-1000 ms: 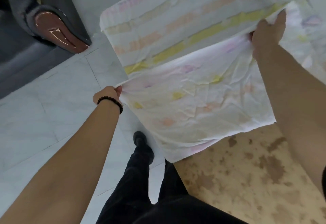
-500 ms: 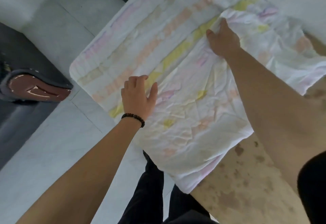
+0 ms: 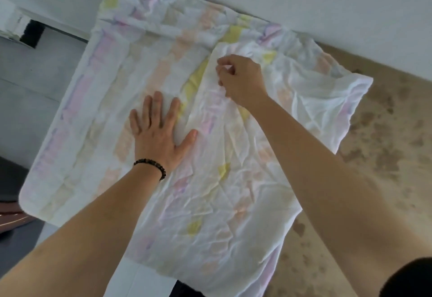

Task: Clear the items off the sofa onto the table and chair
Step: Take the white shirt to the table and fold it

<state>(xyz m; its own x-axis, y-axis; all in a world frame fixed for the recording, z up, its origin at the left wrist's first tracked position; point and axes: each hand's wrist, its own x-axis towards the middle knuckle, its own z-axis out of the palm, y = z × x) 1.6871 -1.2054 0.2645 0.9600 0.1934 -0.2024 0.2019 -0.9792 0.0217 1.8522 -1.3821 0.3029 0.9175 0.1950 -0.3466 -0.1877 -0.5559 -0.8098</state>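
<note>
A white cloth with pale pink, yellow and orange patches lies spread and partly folded over a mottled beige table. Its left part hangs past the table's edge over the floor. My left hand, with a dark bead bracelet at the wrist, presses flat on the cloth with fingers spread. My right hand is farther back, fingers curled, pinching the edge of the cloth's upper folded layer.
A white wall runs along the table's far side. Grey tiled floor lies to the left. A dark piece of furniture with a reddish-brown arm shows at the lower left edge.
The cloth, held up in both hands a second ago, now lies on the table. My left hand has flattened onto it and my right hand has gone from pressing to pinching a fold edge.
</note>
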